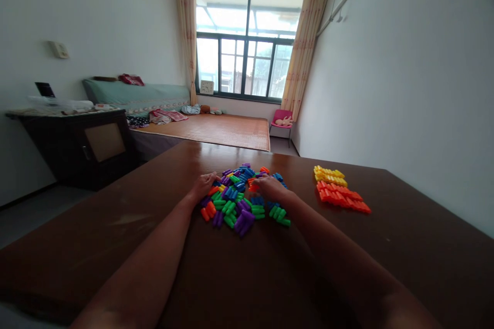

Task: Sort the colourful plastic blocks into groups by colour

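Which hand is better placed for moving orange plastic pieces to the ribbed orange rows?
Likely the right hand: it is at an orange piece and nearer the orange rows than the left hand.

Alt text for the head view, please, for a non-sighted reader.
A person's left hand and right hand at a pile of multicoloured pieces on a brown table; to the right, a yellow group and an orange group. Behind, a bed and window.

On our brown table (pixel 96 247) we see a many-coloured pile of blocks (pixel 230 194), mostly purple, green and blue, toward the far side; to its right lie yellow blocks (pixel 330 176) and, just nearer, orange blocks (pixel 339 197).
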A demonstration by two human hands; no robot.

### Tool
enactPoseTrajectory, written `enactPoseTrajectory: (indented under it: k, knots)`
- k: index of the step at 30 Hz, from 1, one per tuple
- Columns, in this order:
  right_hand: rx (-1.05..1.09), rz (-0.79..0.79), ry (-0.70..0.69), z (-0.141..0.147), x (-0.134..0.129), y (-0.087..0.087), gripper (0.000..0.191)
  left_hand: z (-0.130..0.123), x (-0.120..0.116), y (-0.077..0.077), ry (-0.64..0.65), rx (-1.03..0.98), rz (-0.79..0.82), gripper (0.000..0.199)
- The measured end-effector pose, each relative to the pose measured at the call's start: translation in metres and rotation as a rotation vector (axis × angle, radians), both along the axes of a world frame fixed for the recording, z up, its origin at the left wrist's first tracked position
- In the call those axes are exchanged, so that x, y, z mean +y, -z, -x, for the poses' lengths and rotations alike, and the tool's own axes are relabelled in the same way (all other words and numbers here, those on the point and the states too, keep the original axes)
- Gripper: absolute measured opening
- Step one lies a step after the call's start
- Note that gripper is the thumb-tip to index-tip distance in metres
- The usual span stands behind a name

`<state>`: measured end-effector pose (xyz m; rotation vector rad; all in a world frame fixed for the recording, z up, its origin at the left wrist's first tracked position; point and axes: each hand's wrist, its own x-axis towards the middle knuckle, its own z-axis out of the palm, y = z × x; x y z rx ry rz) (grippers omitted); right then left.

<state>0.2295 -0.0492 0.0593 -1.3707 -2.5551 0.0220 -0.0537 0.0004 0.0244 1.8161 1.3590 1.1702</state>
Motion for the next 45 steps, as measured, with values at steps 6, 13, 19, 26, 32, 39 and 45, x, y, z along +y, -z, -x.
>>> enactPoseTrajectory:
  k: [6, 13, 19, 26, 32, 39, 45]
  knots:
    - [0.471, -0.171, 0.215, -0.068, -0.016, -0.028, 0.021, 0.001, 0.004, 0.001, 0.013, 0.021, 0.025, 0.062]
    - [0.939, -0.698, 0.922, -0.281, -0.06, -0.006, 0.052, 0.006, 0.016, 0.005, 0.026, 0.067, 0.052, 0.066]
    - [0.921, -0.558, 1.196, -0.359, -0.087, 0.06, 0.055, 0.007, 0.015, 0.002, 0.009, 0.077, 0.066, 0.068]
    - [0.675, -0.361, 1.221, -0.342, -0.072, 0.063, 0.043, 0.008, 0.012, 0.002, 0.011, 0.063, 0.08, 0.065]
    - [0.513, -0.224, 1.256, -0.331, -0.071, 0.058, 0.041, 0.006, 0.01, -0.001, 0.013, 0.062, 0.097, 0.067]
    - [0.511, -0.337, 1.329, -0.323, -0.08, 0.047, 0.033, 0.007, 0.009, 0.0, 0.034, 0.089, 0.068, 0.065]
    - [0.612, -0.73, 1.086, -0.272, -0.064, 0.011, 0.038, 0.003, 0.007, 0.005, 0.023, 0.091, -0.007, 0.065]
